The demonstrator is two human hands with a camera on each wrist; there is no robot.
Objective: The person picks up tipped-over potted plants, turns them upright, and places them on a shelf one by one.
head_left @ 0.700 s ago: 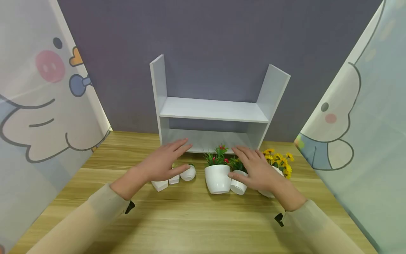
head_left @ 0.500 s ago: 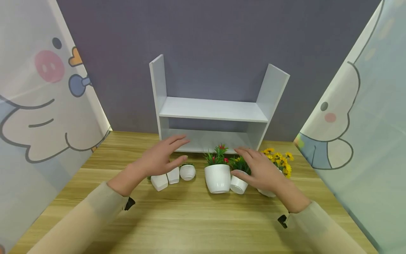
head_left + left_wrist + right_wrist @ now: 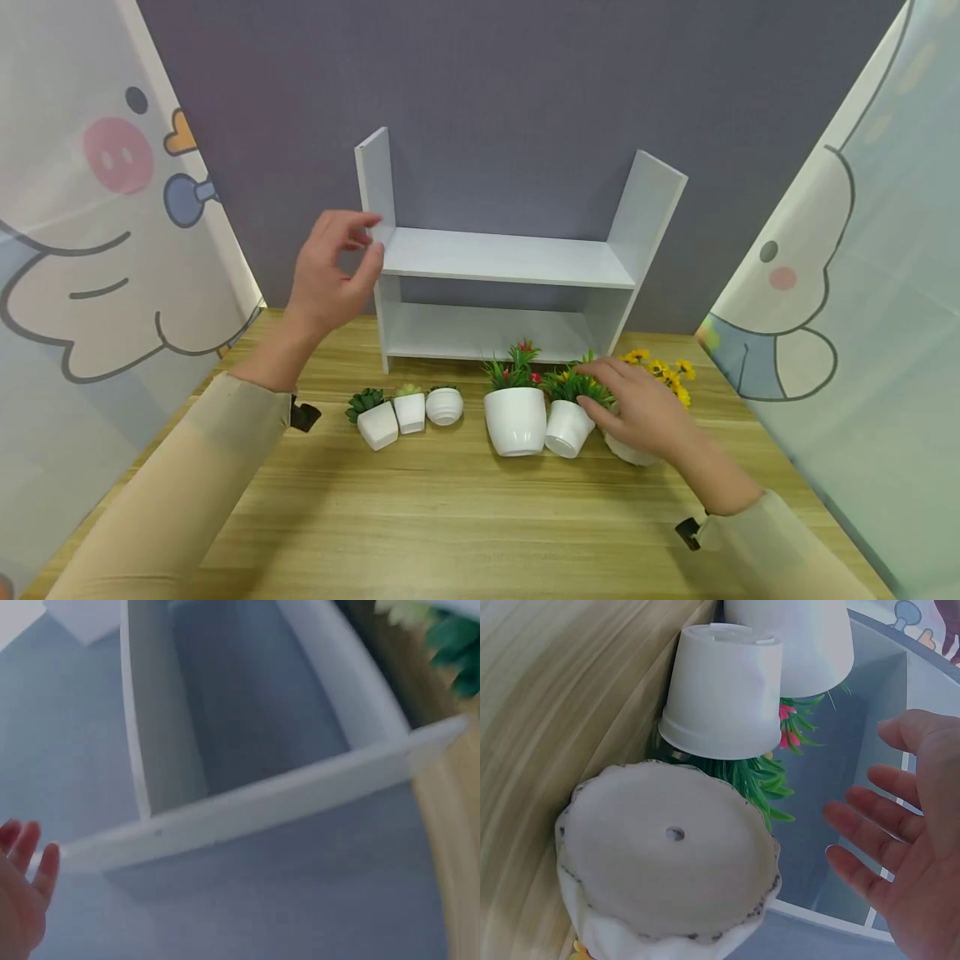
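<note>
The left hand (image 3: pixel 330 279) is higher than the right hand (image 3: pixel 641 408), its fingers bent, thumb apart from them. The right hand's fingers extend loosely, thumb parted. Behind the hands, the left arm (image 3: pixel 176 467) and right arm (image 3: pixel 780 546) slant outward.

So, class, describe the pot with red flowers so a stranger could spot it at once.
Find the white shelf unit, then the row of pots in front of it on the wooden table. Fourth from the left in the head view is a glossy white pot, the only one showing red flowers.
</note>
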